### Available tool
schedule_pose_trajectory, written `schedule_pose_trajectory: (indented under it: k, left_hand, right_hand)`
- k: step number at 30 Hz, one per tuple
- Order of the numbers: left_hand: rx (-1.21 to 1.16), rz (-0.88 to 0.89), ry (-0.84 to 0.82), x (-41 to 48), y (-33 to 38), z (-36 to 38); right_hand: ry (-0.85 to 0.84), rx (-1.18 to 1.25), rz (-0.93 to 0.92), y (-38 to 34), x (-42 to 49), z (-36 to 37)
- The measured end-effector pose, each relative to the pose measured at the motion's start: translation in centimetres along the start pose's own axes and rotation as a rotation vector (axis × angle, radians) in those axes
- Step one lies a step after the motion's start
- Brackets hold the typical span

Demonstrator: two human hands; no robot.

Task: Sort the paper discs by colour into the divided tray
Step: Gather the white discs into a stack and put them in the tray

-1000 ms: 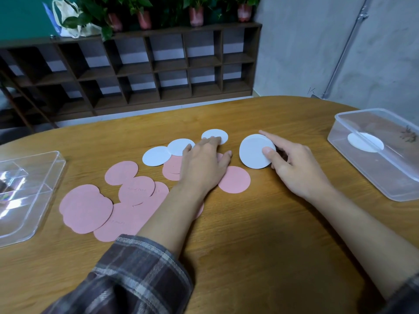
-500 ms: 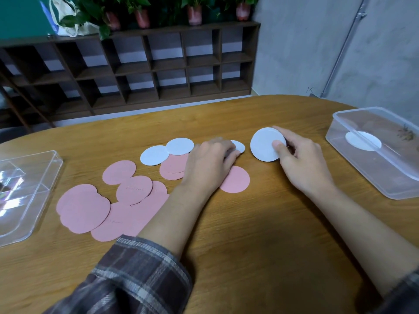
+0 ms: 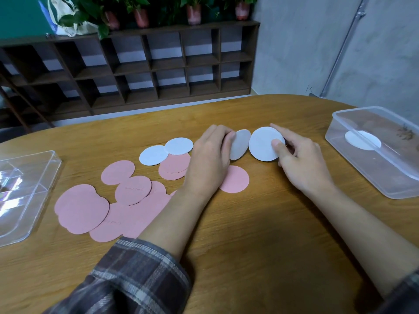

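My left hand pinches a small white disc and holds it tilted off the table. My right hand grips a larger white disc between thumb and fingers, its face toward me. The two held discs are side by side, almost touching. Two more white discs lie flat to the left. Several pink discs of different sizes overlap on the table, and one pink disc lies alone under my left hand. The clear divided tray sits at the far left.
A clear plastic box stands at the right with one white disc inside. The wooden table has a rounded far edge. Beyond it stands a dark cubby shelf with potted plants on top.
My left hand has slid the small white disc to the right and lifted it on edge. My right hand raised the large white disc and moved it slightly right.
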State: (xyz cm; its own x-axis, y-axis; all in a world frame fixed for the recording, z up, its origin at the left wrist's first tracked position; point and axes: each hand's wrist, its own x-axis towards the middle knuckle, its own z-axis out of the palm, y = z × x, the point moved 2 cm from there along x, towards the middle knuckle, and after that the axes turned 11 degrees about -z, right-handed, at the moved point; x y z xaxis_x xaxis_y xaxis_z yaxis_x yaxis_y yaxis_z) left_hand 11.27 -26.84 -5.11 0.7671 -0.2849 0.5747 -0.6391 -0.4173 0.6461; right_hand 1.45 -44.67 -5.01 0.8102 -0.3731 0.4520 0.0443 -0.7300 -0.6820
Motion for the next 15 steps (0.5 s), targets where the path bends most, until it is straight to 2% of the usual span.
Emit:
schedule_pose_trajectory:
  k: [4, 15]
  left_hand:
    - [-0.032, -0.049, 0.034, 0.1, 0.0, -0.1]
    - [-0.046, -0.100, -0.183, -0.3, 0.5, 0.1]
  right_hand:
    - [0.013, 0.015, 0.017, 0.0, 0.1, -0.2]
    - [-0.119, 0.221, -0.009, 0.1, 0.0, 0.9]
